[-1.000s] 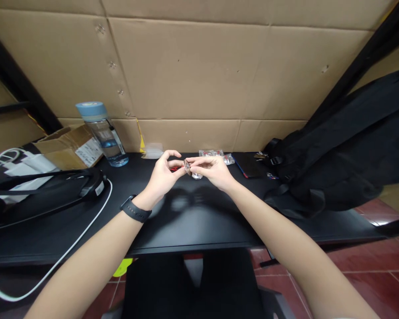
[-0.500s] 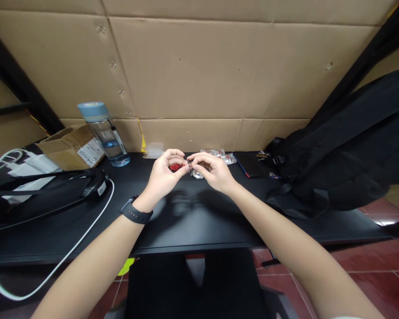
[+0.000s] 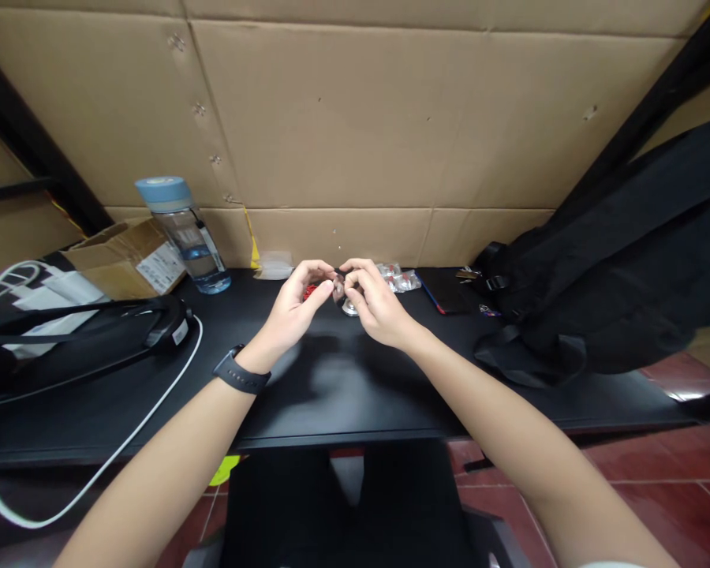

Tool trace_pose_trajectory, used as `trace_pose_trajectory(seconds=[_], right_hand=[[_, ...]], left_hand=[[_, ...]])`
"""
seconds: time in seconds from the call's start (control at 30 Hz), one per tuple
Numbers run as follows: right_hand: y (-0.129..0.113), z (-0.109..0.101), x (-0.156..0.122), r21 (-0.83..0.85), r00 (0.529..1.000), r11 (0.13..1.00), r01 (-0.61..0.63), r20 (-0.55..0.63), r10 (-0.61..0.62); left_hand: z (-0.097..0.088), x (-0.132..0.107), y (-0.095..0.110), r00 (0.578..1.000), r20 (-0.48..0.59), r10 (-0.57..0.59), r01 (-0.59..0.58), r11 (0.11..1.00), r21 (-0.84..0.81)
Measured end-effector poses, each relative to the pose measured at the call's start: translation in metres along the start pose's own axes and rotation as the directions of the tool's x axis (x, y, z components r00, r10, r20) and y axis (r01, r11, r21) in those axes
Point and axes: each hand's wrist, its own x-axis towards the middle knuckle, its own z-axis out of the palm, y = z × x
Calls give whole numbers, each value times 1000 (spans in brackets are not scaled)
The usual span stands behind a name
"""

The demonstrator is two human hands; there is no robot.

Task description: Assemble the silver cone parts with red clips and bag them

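Both hands meet over the black desk. Thumb and fingers of my left hand (image 3: 299, 304) pinch a small, dark, shiny piece (image 3: 338, 290), too small to name. From the other side, my right hand (image 3: 379, 304) has its bent fingers closed at the same piece. Just below the fingertips, a round silver metal thing (image 3: 349, 308) sits on the desk, partly covered by my right hand. Something red (image 3: 311, 292) shows behind my left thumb, mostly hidden by the hand. Small clear packets (image 3: 399, 278) with red and silver contents lie beyond my right hand.
At left stand a blue-capped water bottle (image 3: 198, 260), a cardboard box (image 3: 127, 256) and a black case (image 3: 95, 339) beside a white cable (image 3: 159, 426). On the right are a dark phone-like slab (image 3: 446, 292), keys (image 3: 468, 274) and a black backpack (image 3: 615, 268). Cardboard (image 3: 343, 118) walls the back.
The small piece has turned between my fingertips, showing a broader dark face. My right fingers have shifted and curled more. The view has moved slightly.
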Motion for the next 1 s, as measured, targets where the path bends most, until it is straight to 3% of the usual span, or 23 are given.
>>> trace_pose_trajectory(seconds=[0.13, 0.37, 0.5, 0.7, 0.87, 1.0], right_hand=[[-1, 1, 0, 42, 1000, 999, 12, 10, -13], [2, -6, 0, 4, 999, 999, 35, 28, -35], [5, -13, 2, -10, 1000, 1000, 18, -5, -18], [11, -4, -1, -8, 996, 1000, 8, 84, -8], [31, -4, -4, -44, 990, 996, -73, 114, 78], [58, -5, -12, -201, 946, 965, -169, 243, 216]], left_hand=[[1, -1, -1, 997, 76, 26, -35, 993, 112], [-6, 4, -10, 997, 62, 35, -46, 983, 179], [-11, 5, -9, 993, 115, 15, -45, 962, 270], [-8, 2, -10, 984, 175, 13, -93, 885, 457], [-10, 3, -16, 982, 152, -110, -18, 749, 662], [-13, 2, -29, 940, 229, -252, -8, 654, 756]])
